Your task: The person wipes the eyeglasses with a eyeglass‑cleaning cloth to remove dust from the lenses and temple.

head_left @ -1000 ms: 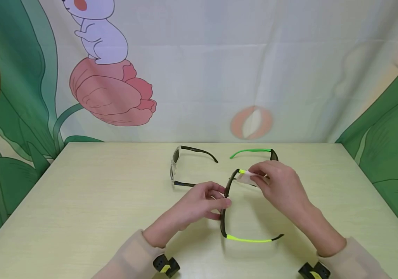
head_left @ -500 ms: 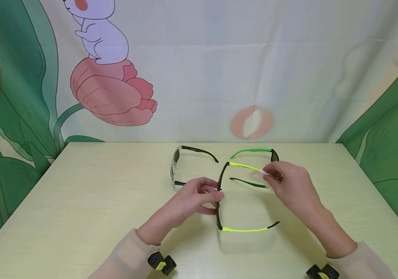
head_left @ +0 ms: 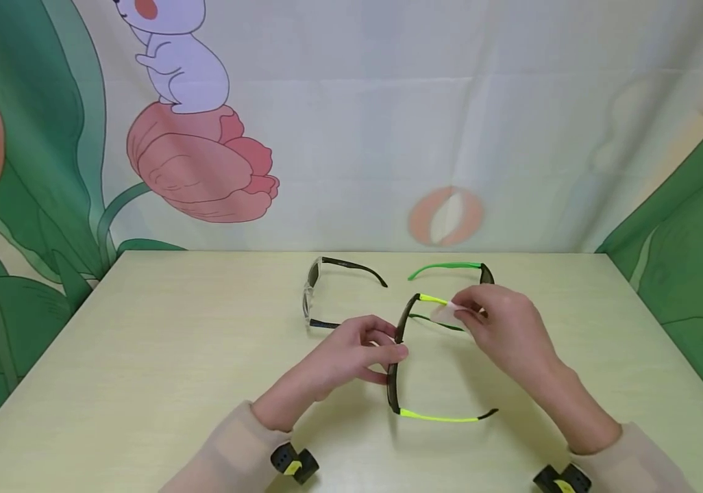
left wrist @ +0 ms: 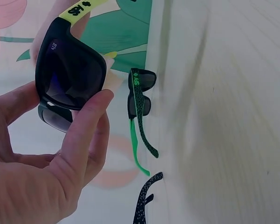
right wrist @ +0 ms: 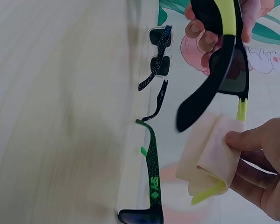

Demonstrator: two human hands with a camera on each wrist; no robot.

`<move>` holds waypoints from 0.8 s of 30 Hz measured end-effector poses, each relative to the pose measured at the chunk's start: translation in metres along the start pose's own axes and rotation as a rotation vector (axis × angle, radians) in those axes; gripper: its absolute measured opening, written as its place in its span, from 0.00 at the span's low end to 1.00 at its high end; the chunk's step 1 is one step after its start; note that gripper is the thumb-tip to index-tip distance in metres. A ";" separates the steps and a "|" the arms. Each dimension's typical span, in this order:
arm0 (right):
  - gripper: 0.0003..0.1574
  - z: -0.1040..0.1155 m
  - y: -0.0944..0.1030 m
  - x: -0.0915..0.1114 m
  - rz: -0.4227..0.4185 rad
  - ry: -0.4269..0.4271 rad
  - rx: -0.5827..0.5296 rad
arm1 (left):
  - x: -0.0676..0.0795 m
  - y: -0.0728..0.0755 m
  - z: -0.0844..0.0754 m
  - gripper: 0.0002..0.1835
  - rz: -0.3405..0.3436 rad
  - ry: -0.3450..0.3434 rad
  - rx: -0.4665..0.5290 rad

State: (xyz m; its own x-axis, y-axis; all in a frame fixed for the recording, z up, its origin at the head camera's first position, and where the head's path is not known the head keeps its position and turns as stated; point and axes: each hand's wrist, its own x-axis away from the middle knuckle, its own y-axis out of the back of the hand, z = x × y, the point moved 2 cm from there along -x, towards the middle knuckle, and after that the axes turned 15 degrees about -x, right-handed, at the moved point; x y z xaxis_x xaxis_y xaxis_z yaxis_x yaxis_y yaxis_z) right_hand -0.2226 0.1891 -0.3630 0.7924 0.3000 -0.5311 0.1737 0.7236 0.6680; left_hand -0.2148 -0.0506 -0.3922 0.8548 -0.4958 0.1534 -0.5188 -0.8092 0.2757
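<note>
Soft light casts faint shadows on the table (head_left: 142,356); the wrist views look dimmer.

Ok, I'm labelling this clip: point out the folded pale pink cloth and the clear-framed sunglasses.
Folded pale pink cloth (right wrist: 208,155): right wrist view, on its folded middle.
Clear-framed sunglasses (head_left: 314,275): head view, on the farther lens.

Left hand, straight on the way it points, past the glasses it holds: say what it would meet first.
Probably the pale cloth in the right hand, just ahead of the left hand in the head view, though depth is unclear.
</note>
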 end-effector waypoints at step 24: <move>0.09 -0.010 0.016 0.002 -0.043 -0.079 -0.023 | -0.016 0.013 -0.007 0.25 -0.011 0.005 0.017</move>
State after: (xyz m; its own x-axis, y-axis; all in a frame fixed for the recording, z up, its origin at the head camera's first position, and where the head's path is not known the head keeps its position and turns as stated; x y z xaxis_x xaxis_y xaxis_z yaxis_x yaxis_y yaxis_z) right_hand -0.2240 0.2079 -0.3584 0.8283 0.2194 -0.5156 0.1956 0.7491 0.6330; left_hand -0.2351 -0.0506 -0.3848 0.8604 -0.4855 0.1551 -0.5097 -0.8199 0.2608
